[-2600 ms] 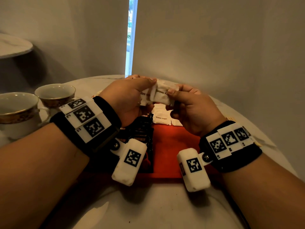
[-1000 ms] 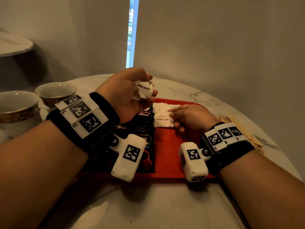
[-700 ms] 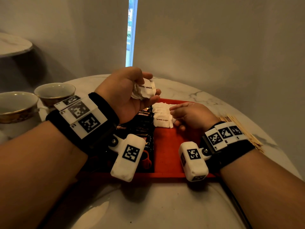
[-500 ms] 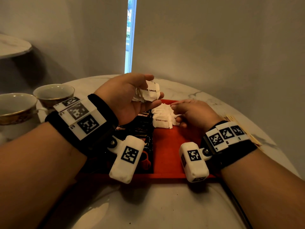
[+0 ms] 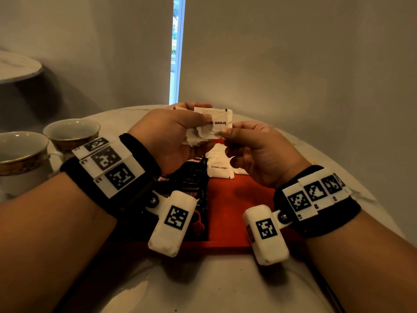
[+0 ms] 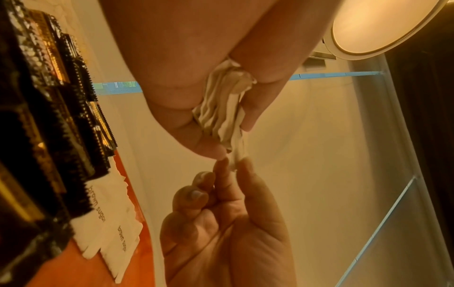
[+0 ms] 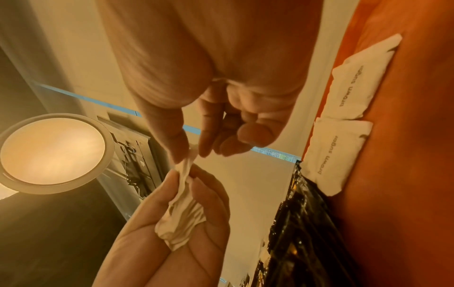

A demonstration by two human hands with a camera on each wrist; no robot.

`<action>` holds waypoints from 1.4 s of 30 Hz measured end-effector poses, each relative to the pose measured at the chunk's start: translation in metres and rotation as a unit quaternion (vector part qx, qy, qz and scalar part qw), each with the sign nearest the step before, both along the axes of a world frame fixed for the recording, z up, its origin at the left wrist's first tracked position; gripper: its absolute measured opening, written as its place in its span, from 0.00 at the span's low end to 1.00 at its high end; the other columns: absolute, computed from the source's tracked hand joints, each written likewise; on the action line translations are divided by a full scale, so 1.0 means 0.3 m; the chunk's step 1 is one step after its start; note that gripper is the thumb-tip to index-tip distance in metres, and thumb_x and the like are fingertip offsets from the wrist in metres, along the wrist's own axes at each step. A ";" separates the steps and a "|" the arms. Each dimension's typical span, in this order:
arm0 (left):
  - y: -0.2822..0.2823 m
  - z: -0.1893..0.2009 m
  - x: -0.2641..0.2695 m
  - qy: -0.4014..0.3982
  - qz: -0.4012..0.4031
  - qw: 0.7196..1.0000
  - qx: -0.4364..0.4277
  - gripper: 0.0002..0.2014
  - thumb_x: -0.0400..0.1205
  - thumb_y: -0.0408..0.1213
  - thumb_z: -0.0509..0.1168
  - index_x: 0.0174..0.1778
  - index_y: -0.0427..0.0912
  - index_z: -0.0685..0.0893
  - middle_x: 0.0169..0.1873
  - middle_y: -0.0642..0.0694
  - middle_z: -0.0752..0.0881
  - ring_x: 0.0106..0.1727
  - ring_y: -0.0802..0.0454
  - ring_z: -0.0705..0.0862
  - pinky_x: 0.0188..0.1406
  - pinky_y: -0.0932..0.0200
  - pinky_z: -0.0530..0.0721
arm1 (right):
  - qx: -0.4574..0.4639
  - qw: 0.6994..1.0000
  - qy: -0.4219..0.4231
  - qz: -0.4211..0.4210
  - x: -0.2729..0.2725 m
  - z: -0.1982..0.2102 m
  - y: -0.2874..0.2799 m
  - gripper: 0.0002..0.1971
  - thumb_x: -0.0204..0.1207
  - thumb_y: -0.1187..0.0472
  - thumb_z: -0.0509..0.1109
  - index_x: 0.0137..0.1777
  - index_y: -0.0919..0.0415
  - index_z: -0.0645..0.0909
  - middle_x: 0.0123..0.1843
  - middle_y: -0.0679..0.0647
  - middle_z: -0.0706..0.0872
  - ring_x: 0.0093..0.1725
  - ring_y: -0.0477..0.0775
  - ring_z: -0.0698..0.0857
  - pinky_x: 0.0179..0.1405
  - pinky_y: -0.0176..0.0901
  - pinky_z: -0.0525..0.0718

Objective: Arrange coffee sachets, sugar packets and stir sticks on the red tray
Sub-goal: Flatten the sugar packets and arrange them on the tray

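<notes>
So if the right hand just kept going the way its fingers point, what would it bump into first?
Probably the left hand. The right hand points leftward and already pinches one sugar packet from the bunch the left hand grips, so nothing else lies between them.

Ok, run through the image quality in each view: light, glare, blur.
Head view: dim and warm; table edge bowed by the wide lens; "brown sugar" on the sugar packet stays legible. Left wrist view: orange cast, ceiling lamp glaring, palm close and soft. Right wrist view: lamp bright, near left hand slightly blurred, packet print readable.
</notes>
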State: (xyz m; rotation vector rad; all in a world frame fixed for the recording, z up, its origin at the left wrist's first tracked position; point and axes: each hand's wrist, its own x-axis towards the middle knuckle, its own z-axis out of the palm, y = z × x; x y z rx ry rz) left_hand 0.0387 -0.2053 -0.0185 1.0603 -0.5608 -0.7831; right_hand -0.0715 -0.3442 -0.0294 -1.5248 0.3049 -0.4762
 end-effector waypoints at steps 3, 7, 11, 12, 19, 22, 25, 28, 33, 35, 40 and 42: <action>-0.002 -0.002 0.004 0.002 0.004 1.000 -0.003 0.09 0.84 0.27 0.63 0.56 0.42 0.83 0.57 0.34 0.88 0.48 0.40 0.89 0.38 0.53 0.86 | 0.001 1.000 -0.006 0.004 -0.002 0.002 0.005 0.08 0.76 0.68 0.73 0.54 0.68 0.83 0.36 0.55 0.86 0.30 0.49 0.80 0.27 0.39 0.74; -0.005 -0.005 -0.001 0.011 0.003 1.000 -0.005 0.17 0.83 0.26 0.63 0.68 0.37 0.80 0.59 0.33 0.88 0.48 0.41 0.90 0.36 0.55 0.87 | 0.023 1.000 -0.019 0.000 -0.001 0.013 0.009 0.04 0.77 0.70 0.71 0.50 0.65 0.81 0.36 0.55 0.87 0.31 0.50 0.83 0.28 0.41 0.77; -0.003 -0.001 -0.005 0.017 0.001 1.000 -0.005 0.19 0.83 0.26 0.64 0.71 0.35 0.79 0.60 0.32 0.88 0.46 0.42 0.90 0.34 0.56 0.86 | 0.055 0.998 -0.041 -0.012 0.002 0.018 0.005 0.02 0.78 0.68 0.70 0.45 0.63 0.80 0.38 0.57 0.87 0.33 0.52 0.85 0.27 0.39 0.79; -0.004 -0.001 -0.006 0.017 0.000 1.000 -0.002 0.20 0.83 0.26 0.63 0.72 0.35 0.79 0.61 0.32 0.87 0.46 0.42 0.89 0.33 0.55 0.86 | 0.063 0.997 -0.046 -0.011 0.002 0.019 0.004 0.02 0.79 0.68 0.70 0.45 0.62 0.80 0.40 0.59 0.87 0.35 0.53 0.86 0.28 0.38 0.80; 0.001 0.001 -0.006 0.034 0.014 0.999 0.019 0.15 0.83 0.25 0.57 0.60 0.38 0.85 0.62 0.32 0.80 0.53 0.35 0.85 0.40 0.50 0.90 | 0.143 0.982 -0.120 -0.007 0.004 0.024 -0.006 0.10 0.84 0.70 0.61 0.42 0.62 0.80 0.43 0.61 0.90 0.46 0.61 0.89 0.43 0.48 0.90; 0.006 0.007 -0.009 0.051 0.005 0.998 0.028 0.09 0.82 0.30 0.63 0.55 0.39 0.85 0.52 0.38 0.78 0.38 0.46 0.85 0.29 0.58 0.84 | 0.170 0.976 -0.139 -0.003 -0.001 0.031 0.005 0.10 0.83 0.71 0.61 0.44 0.64 0.82 0.38 0.59 0.89 0.43 0.58 0.89 0.39 0.50 0.92; 0.011 0.002 -0.011 0.031 -0.028 0.998 0.043 0.20 0.74 0.40 0.74 0.62 0.39 0.85 0.46 0.42 0.82 0.33 0.52 0.81 0.26 0.63 0.77 | 0.147 0.981 -0.123 0.016 -0.006 0.033 0.027 0.08 0.80 0.72 0.63 0.49 0.66 0.84 0.39 0.60 0.90 0.39 0.56 0.90 0.35 0.47 0.91; 0.009 -0.006 -0.016 -0.019 -0.063 0.997 0.040 0.31 0.71 0.43 0.74 0.71 0.36 0.82 0.49 0.41 0.84 0.34 0.54 0.79 0.28 0.65 0.76 | 0.127 0.985 -0.113 0.039 -0.004 0.030 0.043 0.13 0.71 0.71 0.69 0.56 0.68 0.82 0.44 0.63 0.90 0.42 0.59 0.90 0.39 0.48 0.91; 0.006 0.004 -0.033 -0.003 -0.030 0.999 0.033 0.06 0.83 0.27 0.63 0.50 0.39 0.84 0.39 0.41 0.85 0.30 0.53 0.83 0.24 0.64 0.80 | 0.140 0.981 -0.129 0.039 -0.003 0.029 0.049 0.19 0.68 0.69 0.71 0.60 0.70 0.79 0.43 0.62 0.90 0.39 0.57 0.90 0.35 0.46 0.91; 0.001 0.004 -0.028 0.003 -0.008 1.000 0.009 0.06 0.85 0.26 0.61 0.52 0.38 0.81 0.40 0.39 0.84 0.30 0.52 0.84 0.24 0.62 0.82 | 0.117 0.985 -0.119 0.033 -0.006 0.030 0.049 0.16 0.74 0.67 0.68 0.60 0.70 0.79 0.39 0.59 0.90 0.33 0.53 0.89 0.27 0.39 0.85; 0.007 0.002 -0.020 -0.013 -0.003 1.000 0.017 0.08 0.81 0.35 0.68 0.54 0.40 0.84 0.40 0.42 0.88 0.32 0.51 0.87 0.25 0.62 0.81 | 0.069 0.994 -0.081 -0.028 0.001 0.017 0.028 0.17 0.73 0.62 0.72 0.59 0.69 0.82 0.38 0.58 0.89 0.33 0.51 0.86 0.27 0.39 0.79; 0.002 -0.001 -0.018 -0.025 0.003 0.999 0.030 0.12 0.81 0.40 0.69 0.58 0.41 0.84 0.41 0.44 0.89 0.32 0.52 0.87 0.25 0.64 0.80 | 0.062 0.995 -0.069 -0.029 0.002 0.014 0.020 0.07 0.78 0.64 0.70 0.53 0.66 0.83 0.34 0.56 0.87 0.30 0.50 0.83 0.27 0.39 0.79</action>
